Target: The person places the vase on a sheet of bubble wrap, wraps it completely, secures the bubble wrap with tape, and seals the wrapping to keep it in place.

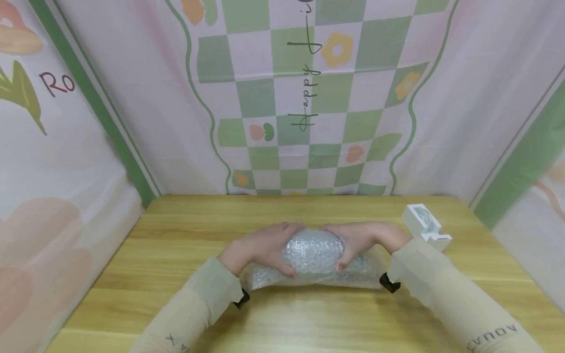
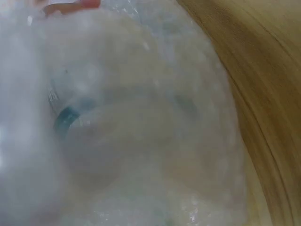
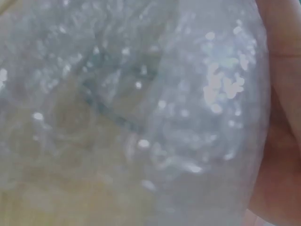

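A rounded bundle of clear bubble wrap (image 1: 314,260) lies across the wooden table, its two ends flattened out to the sides. My left hand (image 1: 268,246) grips its left side, thumb toward me and fingers over the far side. The right hand (image 1: 359,239) holds the opposite side in the same way. In the left wrist view a curved teal band (image 2: 68,117) shows dimly through the wrap. Through the bubbles in the right wrist view runs a dark greenish line (image 3: 117,117); whatever is wrapped is mostly hidden.
An opened white box (image 1: 419,219) stands at the table's back right, beyond my right forearm, with something clear inside. Printed curtains (image 1: 176,122) hang along the back and both sides. The wooden tabletop (image 1: 176,235) extends around the bundle.
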### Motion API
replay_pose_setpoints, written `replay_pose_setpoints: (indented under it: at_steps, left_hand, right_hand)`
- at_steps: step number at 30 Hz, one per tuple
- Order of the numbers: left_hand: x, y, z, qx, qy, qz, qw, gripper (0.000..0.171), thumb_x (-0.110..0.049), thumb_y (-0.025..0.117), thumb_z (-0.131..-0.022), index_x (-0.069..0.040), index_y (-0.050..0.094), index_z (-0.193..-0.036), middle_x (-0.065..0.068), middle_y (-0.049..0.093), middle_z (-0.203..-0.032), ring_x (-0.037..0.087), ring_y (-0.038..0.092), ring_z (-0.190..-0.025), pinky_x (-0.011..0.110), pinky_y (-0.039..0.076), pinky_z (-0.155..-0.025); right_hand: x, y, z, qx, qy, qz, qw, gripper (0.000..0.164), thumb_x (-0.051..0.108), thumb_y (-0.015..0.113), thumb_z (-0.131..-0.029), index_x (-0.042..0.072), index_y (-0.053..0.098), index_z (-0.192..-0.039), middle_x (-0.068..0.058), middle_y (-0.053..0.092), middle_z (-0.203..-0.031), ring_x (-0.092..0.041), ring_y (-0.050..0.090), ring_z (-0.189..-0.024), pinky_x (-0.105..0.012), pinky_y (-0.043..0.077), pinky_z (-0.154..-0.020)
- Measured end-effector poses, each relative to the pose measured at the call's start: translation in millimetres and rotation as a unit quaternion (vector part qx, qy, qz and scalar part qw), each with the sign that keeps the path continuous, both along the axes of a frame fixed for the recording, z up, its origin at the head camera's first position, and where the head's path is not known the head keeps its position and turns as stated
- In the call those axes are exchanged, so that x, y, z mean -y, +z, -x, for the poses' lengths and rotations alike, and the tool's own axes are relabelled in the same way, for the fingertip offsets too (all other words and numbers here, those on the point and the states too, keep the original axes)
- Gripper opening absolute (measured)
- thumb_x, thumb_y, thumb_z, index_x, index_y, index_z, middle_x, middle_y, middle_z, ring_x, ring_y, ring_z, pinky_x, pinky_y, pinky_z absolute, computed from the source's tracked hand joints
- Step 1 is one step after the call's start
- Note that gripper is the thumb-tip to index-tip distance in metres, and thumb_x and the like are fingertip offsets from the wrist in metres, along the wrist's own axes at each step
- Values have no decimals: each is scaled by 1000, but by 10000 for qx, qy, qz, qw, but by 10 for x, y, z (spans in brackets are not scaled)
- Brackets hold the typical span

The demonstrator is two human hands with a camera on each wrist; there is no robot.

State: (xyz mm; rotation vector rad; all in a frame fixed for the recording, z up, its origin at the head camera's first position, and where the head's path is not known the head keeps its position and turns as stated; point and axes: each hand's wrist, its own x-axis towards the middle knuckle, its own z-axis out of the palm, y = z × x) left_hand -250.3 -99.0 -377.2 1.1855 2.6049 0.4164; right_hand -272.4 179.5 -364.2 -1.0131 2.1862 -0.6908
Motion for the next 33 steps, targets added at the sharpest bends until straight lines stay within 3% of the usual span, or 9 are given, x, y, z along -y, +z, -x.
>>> replay_pose_setpoints:
  at_steps: [6,13,21,24,33]
  left_hand:
    - [19,11,-8,395,-13,-145,9991,117,-45,90,-74,-11,21,-163,12,34,-163,27,38,-145,41,32,-119]
    - [18,18,-20,681,3,-294,9972,117,-44,90,-73,-11,22,-163,10,33,-163,27,40,-144,43,34,-118]
    - [20,15,-26,677,75,-305,9972,118,-45,90,-73,-16,20,-164,8,31,-164,28,40,-144,46,35,-117]
    - [22,13,-37,637,108,-270,9975,118,-46,89,-74,-16,19,-164,8,30,-165,28,38,-145,47,34,-117]
    - [37,-18,-91,599,343,-339,9970,118,-46,89,-74,-21,19,-165,8,30,-165,29,38,-145,50,35,-116]
  right_hand:
    - [26,51,22,418,92,-297,9986,99,27,87,-75,-3,32,-152,-8,52,-136,-25,52,-123,-43,46,-102]
    - [17,44,49,457,-86,-646,9968,100,29,86,-74,0,32,-153,-8,52,-136,-25,53,-121,-47,46,-103]
    - [-31,4,27,523,-148,-307,9980,98,28,86,-77,2,32,-155,-7,50,-140,-26,50,-125,-46,44,-103]
    - [-60,-2,-4,354,-141,-46,9993,96,29,87,-78,2,35,-154,-8,51,-142,-28,50,-128,-48,43,-105]
    - [-143,-77,-188,-918,-314,382,9945,102,40,85,-80,-6,33,-155,-23,48,-149,-42,50,-131,-61,43,-107]
